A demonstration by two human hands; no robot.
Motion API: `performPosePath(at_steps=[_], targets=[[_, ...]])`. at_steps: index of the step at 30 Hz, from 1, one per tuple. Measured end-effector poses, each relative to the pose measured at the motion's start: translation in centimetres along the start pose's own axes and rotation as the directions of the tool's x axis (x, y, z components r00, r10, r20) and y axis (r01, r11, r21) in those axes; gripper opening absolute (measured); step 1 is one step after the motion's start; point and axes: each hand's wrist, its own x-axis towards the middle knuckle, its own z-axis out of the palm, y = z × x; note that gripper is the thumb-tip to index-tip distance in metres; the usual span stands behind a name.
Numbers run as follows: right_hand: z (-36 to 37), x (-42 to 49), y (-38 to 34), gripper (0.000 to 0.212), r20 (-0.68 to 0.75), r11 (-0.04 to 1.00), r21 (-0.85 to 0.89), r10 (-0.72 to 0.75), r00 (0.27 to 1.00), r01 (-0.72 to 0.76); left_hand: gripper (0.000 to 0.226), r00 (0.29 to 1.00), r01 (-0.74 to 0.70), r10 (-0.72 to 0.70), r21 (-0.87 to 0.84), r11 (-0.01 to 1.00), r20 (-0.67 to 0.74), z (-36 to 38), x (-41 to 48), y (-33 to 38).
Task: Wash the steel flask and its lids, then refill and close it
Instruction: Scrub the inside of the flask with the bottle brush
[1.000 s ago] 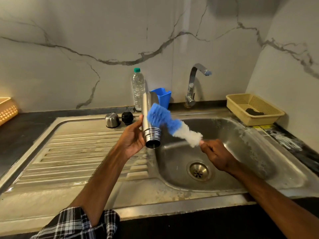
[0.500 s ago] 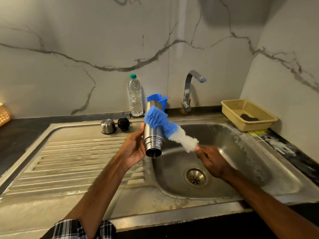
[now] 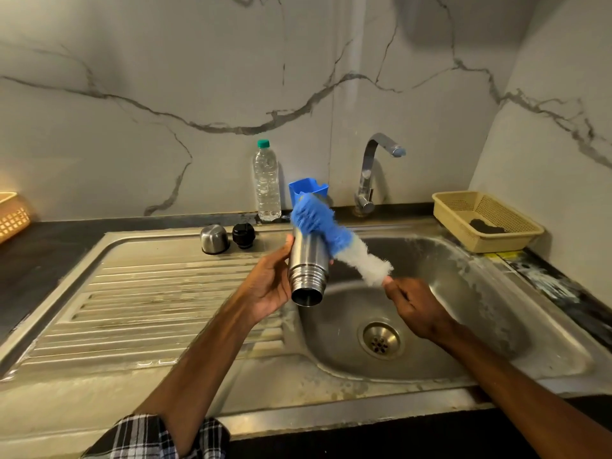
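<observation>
Scene: A person scrubs a flask [image 3: 308, 260] above the sink [image 3: 463, 293], centre of the frame.
Flask: Held in the air just left of the basin, tilted, with its open threaded mouth toward the camera and downward.
Brush [image 3: 326, 228]: The blue tuft lies across the flask's upper outer wall and the white bristles trail toward lower right.
Step in hand: Judged to be the wash of the outer wall. The inside looks not yet brushed.
Doing it well: Turn the flask in the palm so the bristles meet every side. Work down into the thread grooves at the neck, where grime would lodge. Keep it all over the basin so drips fall in.
Left hand [image 3: 270, 283]: Palm up, it cradles the flask from the left. The thumb lies along the wall and the fingers, largely hidden behind it, wrap round.
Right hand [image 3: 414, 304]: Closed in a fist on the brush's handle, right of centre. It touches nothing else.
Lids: A steel cap [image 3: 214, 239] and a black stopper [image 3: 243, 235] stand side by side on the drainboard [image 3: 149, 293], upper centre-left, well apart from both hands.
Tap [image 3: 371, 173]: No water shows at its spout.
</observation>
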Motion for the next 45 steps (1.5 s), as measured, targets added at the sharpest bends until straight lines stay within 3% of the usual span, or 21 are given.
performPosePath(at_steps=[3,6,10,14,18,22,25,29,33,36,40,45], targets=[[0.1,-0.3,-0.1,0.048,0.036,0.993,0.009,-0.118,0.992,0.118,0.045,1.0,0.002,-0.002,0.013,1.0,0.025,0.0,-0.3,-0.1],[-0.2,0.2,0.1,0.057,-0.039,0.999,-0.009,0.041,0.998,-0.042,0.052,0.998,0.032,-0.034,0.033,0.999,0.061,0.3,-0.3,-0.1],[-0.2,-0.4,0.4,0.042,0.013,0.997,-0.018,-0.074,0.997,0.074,0.065,0.998,0.055,-0.057,0.124,0.991,0.011,0.1,-0.1,-0.5],[-0.4,0.2,0.8,0.054,-0.043,0.997,-0.032,0.074,0.996,-0.075,0.061,0.994,0.073,-0.083,0.129,0.989,0.075,-0.2,0.1,-0.5],[0.0,-0.4,1.8,0.043,0.006,0.996,-0.087,0.002,1.0,-0.001,0.062,0.998,0.052,-0.059,0.207,0.977,0.028,-0.1,-0.1,-0.3],[-0.5,0.3,1.1,0.053,-0.068,0.992,-0.047,0.11,0.992,-0.113,0.059,0.989,0.081,-0.103,0.188,0.979,0.108,0.1,-0.2,-0.4],[-0.4,-0.4,2.0,0.052,-0.014,0.997,-0.075,0.03,0.999,-0.031,0.071,0.994,0.065,-0.083,0.229,0.971,0.071,-0.1,-0.2,-0.4],[-0.7,0.2,1.5,0.056,-0.079,0.988,-0.074,0.131,0.988,-0.136,0.069,0.987,0.074,-0.105,0.231,0.97,0.123,-0.1,-0.2,-0.3],[-1.0,-0.1,0.9,0.056,-0.046,0.996,-0.075,0.046,0.998,-0.05,0.072,0.989,0.06,-0.09,0.229,0.971,0.121,0.1,-0.4,-0.3],[-1.3,0.2,0.8,0.053,-0.093,0.987,-0.051,0.146,0.985,-0.152,0.075,0.978,0.045,-0.093,0.243,0.969,0.188,0.4,-0.7,-0.2],[-1.2,0.0,0.7,0.051,-0.058,0.993,-0.072,0.094,0.994,-0.098,0.089,0.982,0.044,-0.086,0.245,0.969,0.166,0.4,-0.8,-0.1],[-1.5,0.4,0.4,0.049,-0.148,0.987,-0.034,0.152,0.977,-0.159,0.081,0.976,0.074,-0.124,0.261,0.962,0.178,0.2,-1.1,0.1]])
